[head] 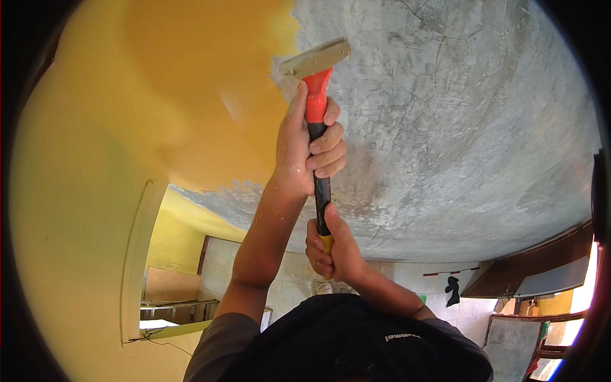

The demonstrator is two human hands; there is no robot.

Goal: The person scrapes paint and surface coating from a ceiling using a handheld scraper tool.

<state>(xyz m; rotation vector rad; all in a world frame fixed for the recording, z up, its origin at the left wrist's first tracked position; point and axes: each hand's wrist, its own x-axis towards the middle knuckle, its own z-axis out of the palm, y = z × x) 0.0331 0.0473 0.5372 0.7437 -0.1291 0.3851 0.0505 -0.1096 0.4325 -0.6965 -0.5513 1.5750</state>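
Note:
A long-handled wall scraper (319, 95) with a wide metal head and a red neck is held up against the wall. My left hand (312, 143) wraps the upper black handle just below the red neck, its thumb along the neck. Lower down, my right hand (334, 243) grips the handle's yellow end. The scraper's head lies across the ragged border between yellow-orange paint (205, 95) on the left and bare grey plaster (453, 119) on the right. Pale specks of dust cling to my left hand and forearm.
At lower left a framed wall opening (136, 258) shows a yellow room, a board and a ladder (191, 310). Thin cables (152, 336) hang at its corner. Below are a tiled floor (291, 281) with a black item (452, 291), and dark wooden furniture or framing (539, 267) at lower right.

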